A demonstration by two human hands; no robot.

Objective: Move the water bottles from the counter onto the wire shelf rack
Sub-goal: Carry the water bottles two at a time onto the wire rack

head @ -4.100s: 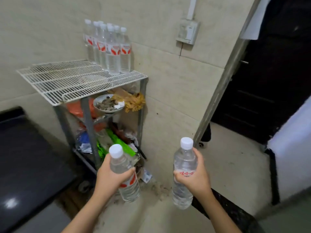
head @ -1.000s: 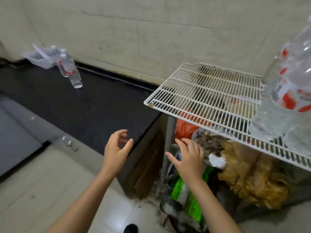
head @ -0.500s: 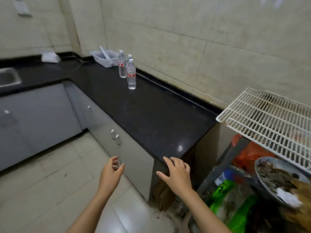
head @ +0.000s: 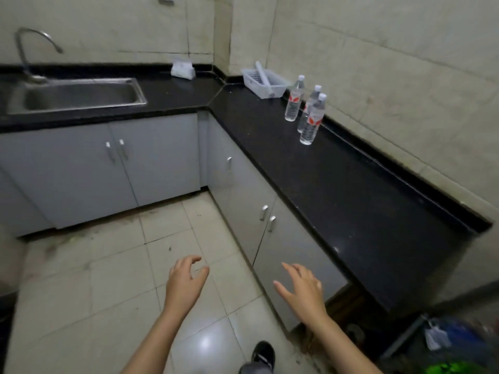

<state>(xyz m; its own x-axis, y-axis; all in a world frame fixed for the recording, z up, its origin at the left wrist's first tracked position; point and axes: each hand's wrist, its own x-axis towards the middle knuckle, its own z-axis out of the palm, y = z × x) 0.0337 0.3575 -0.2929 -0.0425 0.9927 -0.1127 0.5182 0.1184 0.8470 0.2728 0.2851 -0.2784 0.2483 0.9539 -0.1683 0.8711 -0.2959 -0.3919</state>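
Hands empty and loosely spread, left hand (head: pixel 186 282) and right hand (head: pixel 303 288), turned away from the rack after the last drop-off, facing three water bottles (head: pixel 310 122) standing far along the counter (head: pixel 351 195).

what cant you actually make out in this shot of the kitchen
- Wire shelf rack: its shelves lie outside the head view, past the right edge, so the bottles on it cannot be counted.
- Middle water bottle: partly hidden by the nearest bottle.
- Label text on the far bottle: too small.
- Clutter at bottom right: blurred and cut off.
- White basket: contents unclear beyond one white stick.
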